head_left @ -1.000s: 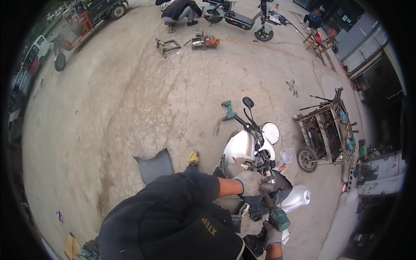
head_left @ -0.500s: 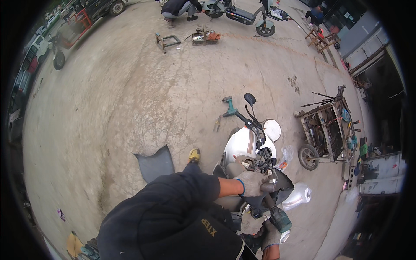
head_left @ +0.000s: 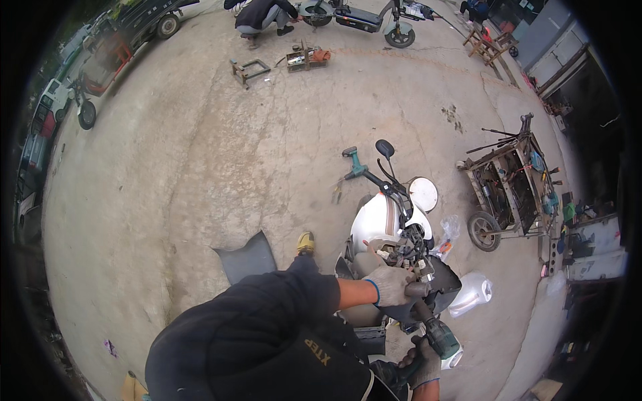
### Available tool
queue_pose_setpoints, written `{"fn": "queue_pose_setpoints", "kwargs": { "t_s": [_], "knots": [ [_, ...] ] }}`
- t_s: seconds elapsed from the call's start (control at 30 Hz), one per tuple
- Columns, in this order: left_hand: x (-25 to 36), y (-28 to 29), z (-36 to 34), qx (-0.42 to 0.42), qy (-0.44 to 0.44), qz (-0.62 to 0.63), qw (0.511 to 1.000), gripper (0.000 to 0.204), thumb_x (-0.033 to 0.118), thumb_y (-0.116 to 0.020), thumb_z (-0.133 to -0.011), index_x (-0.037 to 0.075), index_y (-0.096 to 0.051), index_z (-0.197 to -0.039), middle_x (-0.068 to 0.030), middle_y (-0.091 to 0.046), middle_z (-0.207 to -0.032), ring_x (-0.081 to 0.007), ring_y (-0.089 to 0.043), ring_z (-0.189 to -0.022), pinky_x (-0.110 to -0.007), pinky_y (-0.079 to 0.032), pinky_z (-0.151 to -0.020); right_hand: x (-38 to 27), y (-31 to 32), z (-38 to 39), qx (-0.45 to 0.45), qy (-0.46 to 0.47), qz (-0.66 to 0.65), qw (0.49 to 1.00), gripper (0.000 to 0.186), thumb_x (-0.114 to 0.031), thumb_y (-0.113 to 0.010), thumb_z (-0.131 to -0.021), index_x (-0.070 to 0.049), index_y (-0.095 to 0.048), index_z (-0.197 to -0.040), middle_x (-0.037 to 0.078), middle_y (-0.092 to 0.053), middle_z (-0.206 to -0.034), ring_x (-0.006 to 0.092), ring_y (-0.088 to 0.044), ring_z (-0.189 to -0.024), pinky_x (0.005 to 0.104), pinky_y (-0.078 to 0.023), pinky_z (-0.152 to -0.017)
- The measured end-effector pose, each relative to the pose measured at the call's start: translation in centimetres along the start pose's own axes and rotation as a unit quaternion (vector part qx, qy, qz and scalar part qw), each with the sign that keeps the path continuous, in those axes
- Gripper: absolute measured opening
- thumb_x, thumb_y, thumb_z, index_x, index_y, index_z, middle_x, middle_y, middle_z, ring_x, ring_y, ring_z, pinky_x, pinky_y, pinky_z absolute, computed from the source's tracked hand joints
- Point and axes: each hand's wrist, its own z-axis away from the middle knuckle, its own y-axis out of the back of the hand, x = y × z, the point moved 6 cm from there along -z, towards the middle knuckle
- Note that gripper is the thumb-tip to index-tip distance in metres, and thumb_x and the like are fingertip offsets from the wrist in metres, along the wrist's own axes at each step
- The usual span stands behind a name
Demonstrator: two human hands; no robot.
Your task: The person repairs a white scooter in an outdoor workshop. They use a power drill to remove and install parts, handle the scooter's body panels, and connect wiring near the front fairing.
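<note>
A white scooter with its front panels opened up stands before me, wires and parts bare near its handlebar. My left hand, in a grey glove, is closed around the scooter's handlebar area, against a dark grip-like cylinder; the fingertips are partly hidden. My right hand, gloved too, wraps the handle of a green and black power drill. The drill's dark nose points up and left into the black panel. Where its tip meets the scooter is hidden.
Beyond the handlebar are a second cordless drill and pliers. A white part in clear plastic and a wheeled metal cart are on the right. A grey mat lies left. A person crouches by another scooter.
The whole view has shifted slightly. The drill and my right hand sit a little lower and further right in the picture; both hands keep their hold.
</note>
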Motion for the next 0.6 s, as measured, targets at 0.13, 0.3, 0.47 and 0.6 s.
{"fn": "queue_pose_setpoints", "kwargs": {
  "t_s": [0.13,0.3,0.47,0.6],
  "knots": [
    [-0.5,-0.1,-0.1,0.005,0.071,0.056,0.996,0.038,0.043,-0.07,-0.089,0.011,-0.069,-0.108,-0.0112,-0.073,-0.102,-0.0303,-0.075,-0.096,-0.044,-0.06,-0.08,0.7,0.4,-0.3,0.011,-0.005,0.016,1.0,0.012,-0.017,-0.065,-0.099,-0.008,-0.057,-0.102,0.007,-0.051,-0.064,0.0249,-0.051,-0.051,0.0438,-0.049,-0.048],
    [-0.1,1.3,0.1,0.025,0.083,0.075,0.993,0.042,0.046,-0.071,-0.088,0.01,-0.069,-0.108,-0.012,-0.075,-0.101,-0.0328,-0.075,-0.093,-0.045,-0.06,-0.082,0.3,-0.7,0.0,0.02,0.021,0.041,0.999,0.011,-0.01,-0.065,-0.094,-0.01,-0.055,-0.1,0.007,-0.051,-0.065,0.0238,-0.05,-0.05,0.0414,-0.05,-0.047],
    [-0.1,1.6,0.4,0.021,0.069,0.037,0.997,0.048,0.05,-0.072,-0.086,0.011,-0.07,-0.115,-0.0146,-0.074,-0.103,-0.0353,-0.075,-0.096,-0.046,-0.06,-0.084,-0.1,-1.9,1.3,0.01,0.042,0.057,0.997,0.009,-0.011,-0.065,-0.097,-0.01,-0.057,-0.099,0.005,-0.051,-0.065,0.0211,-0.052,-0.049,0.0385,-0.052,-0.046],
    [0.1,0.5,0.2,-0.004,0.016,0.009,1.0,0.052,0.054,-0.071,-0.089,0.012,-0.069,-0.119,-0.0134,-0.075,-0.1,-0.0349,-0.075,-0.093,-0.046,-0.06,-0.084,-1.3,-1.5,1.3,0.042,0.091,0.162,0.982,0.011,-0.012,-0.068,-0.091,-0.005,-0.06,-0.088,0.006,-0.055,-0.066,0.0189,-0.056,-0.051,0.0337,-0.051,-0.048]
  ]
}}
